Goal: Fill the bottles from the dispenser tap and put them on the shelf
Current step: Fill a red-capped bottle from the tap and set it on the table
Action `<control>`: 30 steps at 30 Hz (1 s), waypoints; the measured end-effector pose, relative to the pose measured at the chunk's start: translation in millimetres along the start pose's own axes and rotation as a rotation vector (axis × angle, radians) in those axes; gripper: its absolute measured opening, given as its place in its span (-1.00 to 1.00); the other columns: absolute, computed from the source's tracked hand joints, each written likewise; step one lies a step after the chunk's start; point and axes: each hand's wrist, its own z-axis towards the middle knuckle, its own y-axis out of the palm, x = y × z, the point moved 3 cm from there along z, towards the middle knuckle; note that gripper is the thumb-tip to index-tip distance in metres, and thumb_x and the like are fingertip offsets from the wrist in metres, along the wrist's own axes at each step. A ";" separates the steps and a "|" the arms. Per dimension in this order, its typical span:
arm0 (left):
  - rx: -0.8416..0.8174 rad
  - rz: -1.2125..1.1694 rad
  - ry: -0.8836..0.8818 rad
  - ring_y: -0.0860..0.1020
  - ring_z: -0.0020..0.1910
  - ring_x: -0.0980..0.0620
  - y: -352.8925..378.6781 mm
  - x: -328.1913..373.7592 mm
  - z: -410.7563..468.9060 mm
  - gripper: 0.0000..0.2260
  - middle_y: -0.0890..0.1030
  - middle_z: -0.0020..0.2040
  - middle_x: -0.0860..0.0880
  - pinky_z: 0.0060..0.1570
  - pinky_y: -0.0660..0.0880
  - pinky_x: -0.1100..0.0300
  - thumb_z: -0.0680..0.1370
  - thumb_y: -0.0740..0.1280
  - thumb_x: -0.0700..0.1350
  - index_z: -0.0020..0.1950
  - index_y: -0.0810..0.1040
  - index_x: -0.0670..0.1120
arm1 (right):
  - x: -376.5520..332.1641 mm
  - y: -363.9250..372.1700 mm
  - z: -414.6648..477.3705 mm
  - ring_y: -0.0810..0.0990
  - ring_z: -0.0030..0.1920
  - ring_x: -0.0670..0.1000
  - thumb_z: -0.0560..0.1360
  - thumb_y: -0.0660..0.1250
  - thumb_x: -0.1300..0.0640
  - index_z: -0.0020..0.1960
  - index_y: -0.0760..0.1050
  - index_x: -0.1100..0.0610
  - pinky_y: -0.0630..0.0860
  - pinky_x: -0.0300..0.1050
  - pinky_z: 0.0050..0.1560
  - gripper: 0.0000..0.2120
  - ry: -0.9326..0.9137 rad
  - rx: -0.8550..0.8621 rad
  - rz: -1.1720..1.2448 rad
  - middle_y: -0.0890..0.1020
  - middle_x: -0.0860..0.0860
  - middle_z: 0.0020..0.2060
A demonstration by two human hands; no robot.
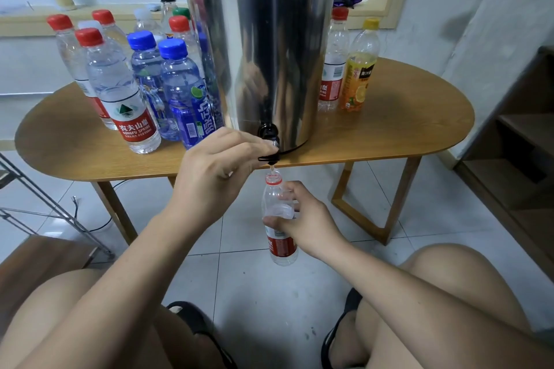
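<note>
A tall steel dispenser stands on the oval wooden table, its black tap hanging over the front edge. My left hand grips the tap lever with thumb and fingers. Just below the spout, my right hand holds an uncapped clear bottle with a red label, upright, its mouth right under the tap. A thin stream of water runs into the bottle's neck. The bottle looks mostly empty.
Several capped bottles with red and blue caps crowd the table left of the dispenser. A red-capped bottle and a yellow-capped juice bottle stand to its right. A wooden shelf is at the far right, a metal rack at the left.
</note>
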 end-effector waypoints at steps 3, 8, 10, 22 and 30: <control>0.032 -0.016 -0.056 0.68 0.20 0.02 -3.6 -0.7 -1.5 -0.79 0.72 0.22 0.04 0.16 0.63 0.03 0.65 0.49 -0.20 0.29 0.75 -0.11 | 1.0 0.7 -0.5 0.58 0.34 -0.04 0.44 0.66 -0.09 0.47 0.37 -0.19 0.57 -0.05 0.32 -0.29 0.003 0.004 0.007 0.59 -0.16 0.38; 0.041 -0.116 -0.364 0.69 0.16 0.10 -2.6 -18.0 -14.5 -0.67 0.73 0.14 0.11 0.06 0.65 -0.01 0.58 0.58 -0.15 0.33 0.70 -0.02 | -0.6 -0.1 -1.1 0.57 0.34 -0.07 0.43 0.65 -0.15 0.47 0.37 -0.20 0.58 -0.04 0.30 -0.29 -0.007 -0.002 -0.025 0.58 -0.19 0.39; 0.007 -0.169 -0.495 0.70 0.17 0.14 1.4 -25.7 -22.0 -0.67 0.74 0.11 0.16 0.12 0.67 -0.02 0.58 0.58 -0.10 0.33 0.68 0.05 | -2.1 -0.8 -1.4 0.57 0.34 -0.08 0.43 0.65 -0.16 0.47 0.37 -0.21 0.58 -0.05 0.29 -0.29 -0.010 0.002 -0.036 0.58 -0.20 0.39; -0.342 -0.345 -0.817 0.68 0.12 0.30 55.9 -38.7 -57.2 -0.54 0.72 0.18 0.20 0.16 0.69 0.08 0.53 0.55 0.25 0.39 0.61 0.18 | -8.8 -1.9 -6.4 0.55 0.34 -0.07 0.48 0.62 -0.14 0.52 0.35 -0.20 0.58 -0.04 0.28 -0.29 -0.015 -0.012 -0.040 0.57 -0.18 0.39; -0.419 -0.370 -0.833 0.66 0.11 0.30 65.8 -32.8 -59.7 -0.71 0.68 0.18 0.23 -0.02 0.58 0.33 0.58 0.54 0.15 0.27 0.63 0.21 | -9.0 -2.5 -7.8 0.56 0.38 -0.02 0.49 0.61 -0.13 0.53 0.32 -0.20 0.62 0.07 0.33 -0.28 -0.008 -0.027 -0.050 0.56 -0.14 0.43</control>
